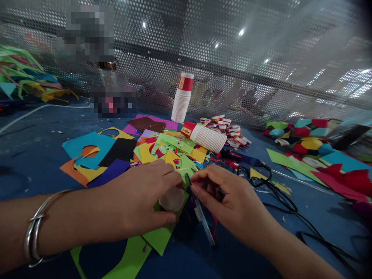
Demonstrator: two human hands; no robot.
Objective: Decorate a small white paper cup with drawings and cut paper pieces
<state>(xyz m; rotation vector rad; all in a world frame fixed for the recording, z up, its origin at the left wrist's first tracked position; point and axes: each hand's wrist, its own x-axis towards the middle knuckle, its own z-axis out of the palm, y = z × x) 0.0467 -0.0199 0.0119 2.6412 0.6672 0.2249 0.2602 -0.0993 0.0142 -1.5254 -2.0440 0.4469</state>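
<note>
My left hand (151,193) is curled around a pale round thing (172,200) that looks like the end of a paper cup; its fingers hide most of it. Under it lies light green paper (159,236). With thumb and fingertips, my right hand (222,193) pinches a clear-barrelled pen (205,223) near its dark tip. The pen slants down toward me, its tip close to the left hand's fingers. Coloured paper scraps (168,153) are heaped just beyond both hands.
One stack of paper cups (181,99) stands upright at the back; another stack (207,137) lies on its side. A black cable (287,207) winds along the right. Cut paper rings (228,128) and multicoloured paper balls (309,133) sit farther off, before a perforated metal panel (232,77).
</note>
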